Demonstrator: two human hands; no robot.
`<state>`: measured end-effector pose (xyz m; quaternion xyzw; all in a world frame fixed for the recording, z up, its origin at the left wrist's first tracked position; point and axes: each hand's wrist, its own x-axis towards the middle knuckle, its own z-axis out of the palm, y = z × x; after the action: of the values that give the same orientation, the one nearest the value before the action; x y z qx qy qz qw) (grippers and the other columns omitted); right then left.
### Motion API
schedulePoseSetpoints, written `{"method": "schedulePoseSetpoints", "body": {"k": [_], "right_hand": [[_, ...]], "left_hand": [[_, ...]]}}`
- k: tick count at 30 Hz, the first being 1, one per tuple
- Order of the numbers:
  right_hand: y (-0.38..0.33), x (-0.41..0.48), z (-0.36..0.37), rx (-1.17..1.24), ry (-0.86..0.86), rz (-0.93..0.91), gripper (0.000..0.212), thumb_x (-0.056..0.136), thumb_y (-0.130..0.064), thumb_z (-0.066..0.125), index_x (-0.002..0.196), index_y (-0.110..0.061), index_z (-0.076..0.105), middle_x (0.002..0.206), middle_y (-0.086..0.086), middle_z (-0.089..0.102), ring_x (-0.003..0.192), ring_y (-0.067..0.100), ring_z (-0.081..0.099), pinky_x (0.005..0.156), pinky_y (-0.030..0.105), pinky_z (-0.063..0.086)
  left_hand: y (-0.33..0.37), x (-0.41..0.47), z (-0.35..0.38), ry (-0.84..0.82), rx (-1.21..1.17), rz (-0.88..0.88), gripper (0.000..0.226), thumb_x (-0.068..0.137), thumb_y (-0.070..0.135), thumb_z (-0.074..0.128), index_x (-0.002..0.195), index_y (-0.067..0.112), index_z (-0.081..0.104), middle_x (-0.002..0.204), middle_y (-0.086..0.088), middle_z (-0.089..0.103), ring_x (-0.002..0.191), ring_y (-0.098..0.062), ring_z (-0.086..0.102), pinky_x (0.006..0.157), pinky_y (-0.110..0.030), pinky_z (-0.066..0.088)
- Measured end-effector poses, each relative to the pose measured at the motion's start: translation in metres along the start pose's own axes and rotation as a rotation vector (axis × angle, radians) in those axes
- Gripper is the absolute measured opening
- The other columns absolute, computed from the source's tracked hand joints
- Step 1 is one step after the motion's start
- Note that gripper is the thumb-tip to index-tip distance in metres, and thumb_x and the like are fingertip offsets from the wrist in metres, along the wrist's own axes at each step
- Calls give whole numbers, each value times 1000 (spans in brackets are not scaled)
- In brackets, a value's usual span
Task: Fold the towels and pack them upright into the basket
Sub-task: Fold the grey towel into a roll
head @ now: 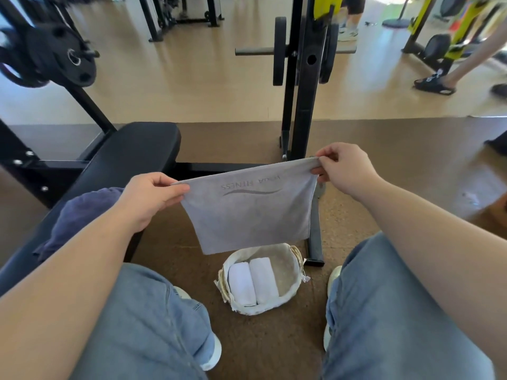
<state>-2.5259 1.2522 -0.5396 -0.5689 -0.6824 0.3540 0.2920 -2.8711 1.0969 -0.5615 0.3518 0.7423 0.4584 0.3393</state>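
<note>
A grey towel (249,212) with a printed logo hangs doubled in the air between my knees. My left hand (153,196) pinches its upper left corner and my right hand (343,168) pinches its upper right corner, so the top edge is stretched taut. Directly below on the floor stands a small cloth-lined wicker basket (290,270). Two folded white towels (253,282) stand side by side in its left half. A dark blue towel (79,215) lies crumpled on the black bench, partly hidden behind my left forearm.
The black padded bench (131,157) runs along my left. A black rack upright (304,105) and its floor foot (315,242) stand just behind the basket. Weight plates (55,56) hang at far left. A person's sandalled foot (434,83) is at upper right.
</note>
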Motion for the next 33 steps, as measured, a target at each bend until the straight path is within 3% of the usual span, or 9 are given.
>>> {"method": "schedulePoseSetpoints", "body": {"k": [2, 6, 9, 14, 17, 22, 25, 28, 33], "right_hand": [[-1, -1, 2, -29, 24, -36, 16, 106, -14, 53, 106, -22, 67, 91, -4, 75, 69, 6, 74, 64, 17, 54], [3, -2, 6, -106, -114, -3, 15, 105, -15, 54, 103, -24, 66, 91, -1, 76, 70, 7, 75, 59, 16, 54], [1, 1, 9, -59, -12, -41, 16, 106, -17, 53, 106, -25, 67, 89, -4, 75, 74, 11, 74, 70, 27, 61], [8, 1, 15, -241, -168, 15, 17, 102, -18, 56, 97, -28, 68, 101, -1, 68, 92, 19, 65, 83, 36, 57], [4, 3, 17, -64, -144, 123, 17, 100, -13, 58, 92, -23, 70, 97, 4, 71, 84, 20, 70, 77, 34, 63], [-12, -7, 34, 224, -182, 235, 8, 98, -9, 65, 103, -11, 72, 97, 12, 74, 79, 23, 75, 67, 29, 65], [-20, -11, 51, 244, -214, 177, 7, 98, -12, 68, 102, -15, 73, 94, 10, 76, 83, 27, 78, 73, 35, 66], [-26, -16, 71, 213, -259, 99, 7, 97, -15, 69, 98, -20, 74, 88, 6, 78, 78, 22, 78, 76, 37, 66], [-36, -24, 93, 135, -272, -26, 14, 99, -19, 66, 107, -22, 77, 84, -4, 77, 71, 10, 76, 76, 26, 63]], "left_hand": [[0, 0, -4, -24, -43, -18, 11, 87, 12, 78, 98, 10, 74, 106, -9, 74, 103, -20, 74, 95, -40, 59], [-4, -1, -8, -42, -81, -29, 11, 91, 11, 73, 102, 10, 72, 110, -11, 72, 107, -23, 72, 96, -40, 59], [-5, 0, -4, -24, -123, -37, 15, 95, 16, 69, 108, 10, 67, 116, -11, 68, 108, -24, 71, 86, -36, 63], [-8, 0, 8, 45, -56, -62, 17, 97, 23, 69, 112, 16, 67, 112, -8, 69, 101, -22, 71, 72, -28, 62], [-9, 2, 14, 129, -33, -96, 17, 96, 29, 71, 110, 20, 67, 111, -8, 68, 99, -24, 71, 74, -32, 62], [-4, -4, 38, 211, -72, -129, 3, 99, 27, 67, 99, 25, 65, 105, -4, 67, 91, -19, 71, 68, -27, 61], [0, -9, 53, 180, -121, -124, 6, 100, 26, 66, 95, 22, 67, 101, -4, 70, 90, -18, 73, 66, -26, 61], [1, -16, 65, 128, -171, -126, 12, 99, 27, 67, 103, 16, 71, 101, -3, 75, 90, -16, 75, 78, -34, 64], [-1, -27, 81, 29, -266, -169, 19, 94, 28, 73, 110, 19, 73, 102, -3, 78, 94, -17, 76, 77, -33, 64]]}}
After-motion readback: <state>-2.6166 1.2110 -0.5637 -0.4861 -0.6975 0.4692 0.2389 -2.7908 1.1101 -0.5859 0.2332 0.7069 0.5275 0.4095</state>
